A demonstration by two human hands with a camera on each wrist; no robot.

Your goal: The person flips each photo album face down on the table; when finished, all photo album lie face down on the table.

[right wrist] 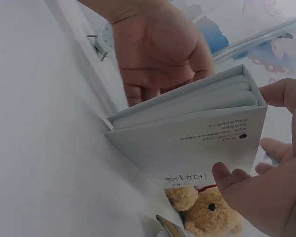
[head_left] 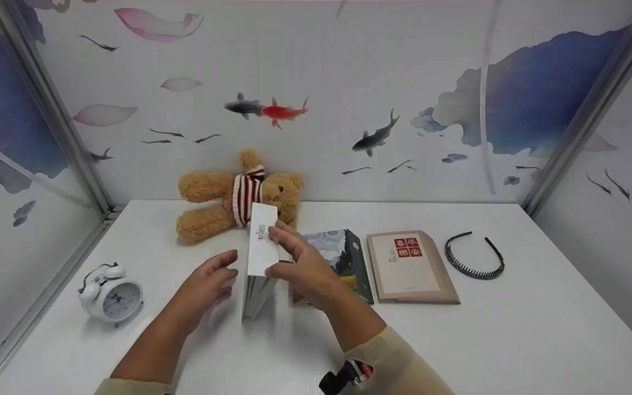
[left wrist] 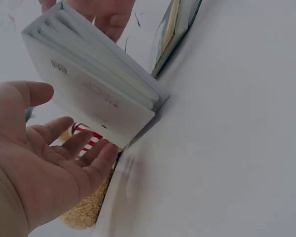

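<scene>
A white hardcover book [head_left: 264, 241] stands on its fore edge on the table, spine up, its pages slightly fanned. My right hand [head_left: 308, 269] holds it at the spine, thumb on the near end and a fingertip farther along; this hand [right wrist: 281, 163] also shows beside the front cover in the right wrist view. To the book's left, my left hand [head_left: 203, 291] is apart from it, fingers loosely bent and holding nothing. In the left wrist view its palm [left wrist: 49, 173] faces the back cover, which bears a barcode.
Behind the book lies a teddy bear [head_left: 212, 203] in a striped shirt. A dark illustrated book [head_left: 357, 258] and a beige book [head_left: 409, 274] lie to the right, then a black headband [head_left: 475, 271]. A white alarm clock [head_left: 116, 299] stands at left. Printed panels enclose the table.
</scene>
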